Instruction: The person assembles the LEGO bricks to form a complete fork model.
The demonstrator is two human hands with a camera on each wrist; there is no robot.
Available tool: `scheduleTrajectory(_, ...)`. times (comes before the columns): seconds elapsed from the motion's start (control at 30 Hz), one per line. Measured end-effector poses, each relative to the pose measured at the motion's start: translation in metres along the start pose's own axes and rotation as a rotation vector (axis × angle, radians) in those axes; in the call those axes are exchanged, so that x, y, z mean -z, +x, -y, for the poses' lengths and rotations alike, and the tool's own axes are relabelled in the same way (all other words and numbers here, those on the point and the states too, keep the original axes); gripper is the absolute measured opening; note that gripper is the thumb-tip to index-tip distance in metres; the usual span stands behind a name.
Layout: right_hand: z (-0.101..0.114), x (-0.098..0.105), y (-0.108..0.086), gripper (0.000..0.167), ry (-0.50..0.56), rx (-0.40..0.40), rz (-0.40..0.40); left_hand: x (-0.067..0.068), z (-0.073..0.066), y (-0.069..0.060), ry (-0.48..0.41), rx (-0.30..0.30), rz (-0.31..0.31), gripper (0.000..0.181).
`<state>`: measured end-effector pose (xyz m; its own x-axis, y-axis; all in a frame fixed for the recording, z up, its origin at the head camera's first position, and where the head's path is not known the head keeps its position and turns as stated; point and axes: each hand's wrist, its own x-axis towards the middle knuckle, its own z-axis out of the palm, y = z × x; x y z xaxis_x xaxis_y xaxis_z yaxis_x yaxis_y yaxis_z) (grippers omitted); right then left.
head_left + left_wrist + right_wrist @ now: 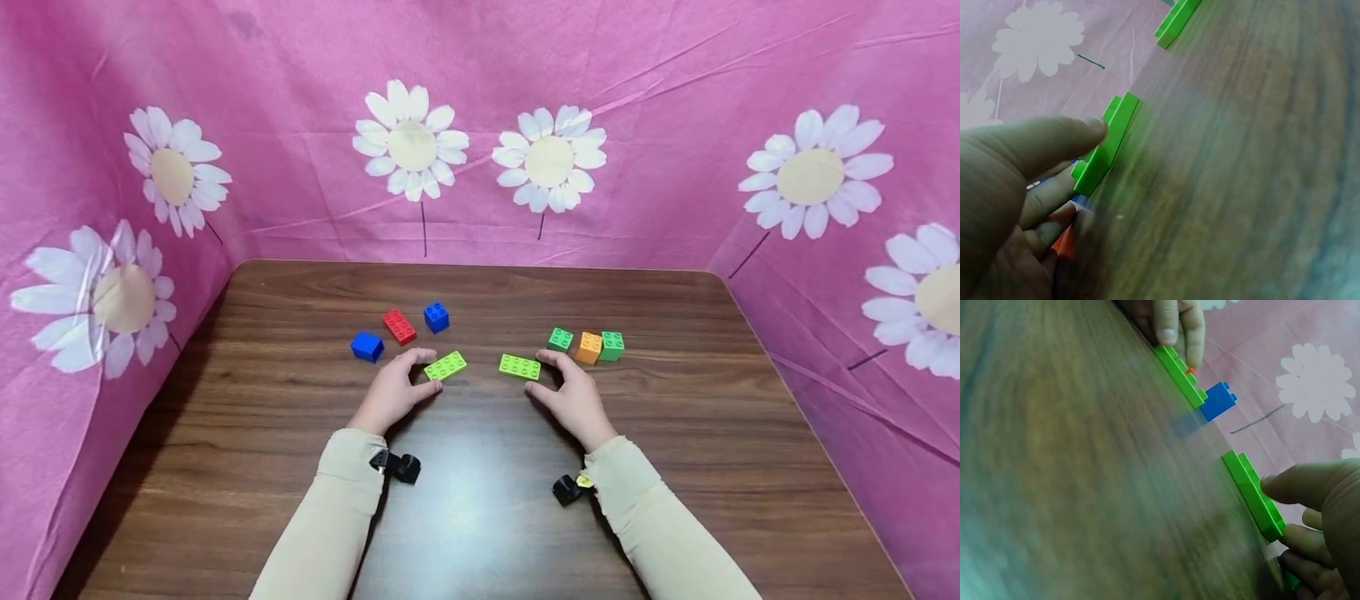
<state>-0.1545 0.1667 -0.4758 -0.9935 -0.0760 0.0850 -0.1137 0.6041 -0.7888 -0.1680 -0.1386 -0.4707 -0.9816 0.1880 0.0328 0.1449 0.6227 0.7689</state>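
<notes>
My left hand [393, 389] holds the left end of a lime-green brick [447, 365] between thumb and fingers, the brick lying studs up near the middle of the table. In the left wrist view the thumb [1088, 132] overlaps this brick's [1110, 147] side. Across a short gap, my right hand [576, 400] has thumb and fingers about the right end of a second lime-green brick [517, 367], also studs up. The right wrist view shows the right thumb [1294, 484] against that brick [1250, 494]; the fingertips behind it are partly hidden.
Beyond the left hand lie a blue brick [367, 347], a red brick [399, 327] and another blue brick [437, 317]. Right of the right hand are a green brick [559, 339], an orange brick [588, 347] and another green brick [612, 346]. Pink flowered cloth [480, 225] surrounds the wooden table [465, 500].
</notes>
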Motion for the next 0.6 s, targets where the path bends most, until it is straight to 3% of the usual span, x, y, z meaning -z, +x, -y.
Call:
scheduleTrajectory(0.3,-0.0006,-0.0021,-0.0006,0.043,-0.065,0.002,-0.046,0.0001,-0.0007,0.0004,0.023,0.026,-0.054,0.038)
scheduleTrajectory(0.6,-0.0005,-0.0056,-0.0004,0.038,-0.106,0.021,-0.06,0.0001,0.0055,-0.0027,-0.031,0.011,-0.099,0.035)
